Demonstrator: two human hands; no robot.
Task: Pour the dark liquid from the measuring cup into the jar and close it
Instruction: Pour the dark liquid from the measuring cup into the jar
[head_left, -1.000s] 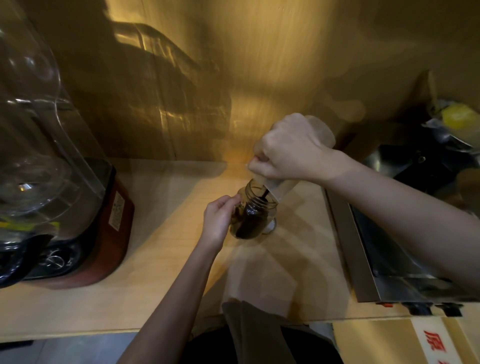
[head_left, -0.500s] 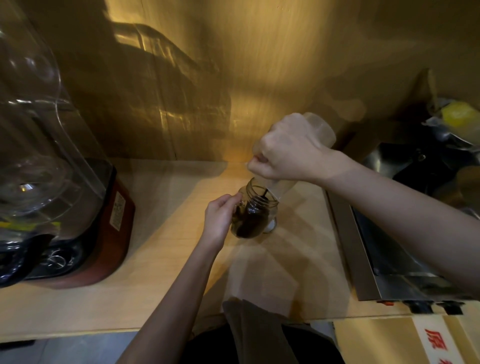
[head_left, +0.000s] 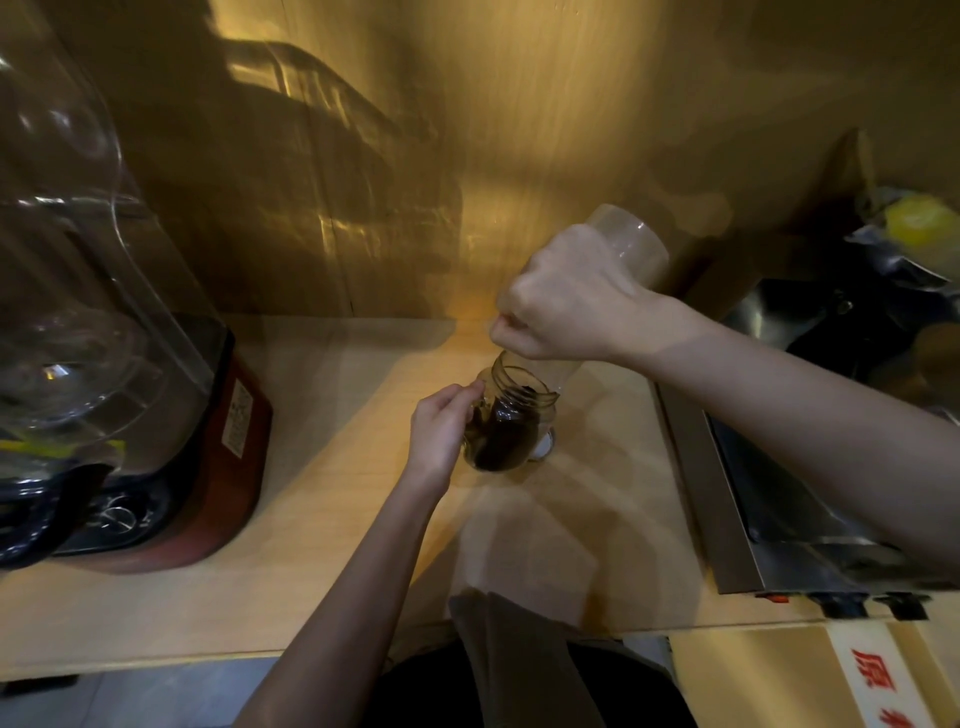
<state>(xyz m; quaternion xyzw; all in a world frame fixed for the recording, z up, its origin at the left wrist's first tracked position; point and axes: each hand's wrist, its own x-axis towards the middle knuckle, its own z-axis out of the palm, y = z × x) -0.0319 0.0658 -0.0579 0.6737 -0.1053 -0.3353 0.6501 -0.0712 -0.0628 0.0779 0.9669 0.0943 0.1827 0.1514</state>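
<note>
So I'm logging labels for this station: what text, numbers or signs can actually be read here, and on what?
"原": large red character on the white strip of the yellowish box at bottom right; a second red character below it is cut off by the frame edge.
White sticker on the red side of the blender base: print too small and blurred to read.
Jar and measuring cup: no readable markings.

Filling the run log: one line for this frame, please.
step: pouring | right hand: tips measuring cup over jar | left hand: steadies jar on counter | jar: partly full, dark liquid, no lid
</note>
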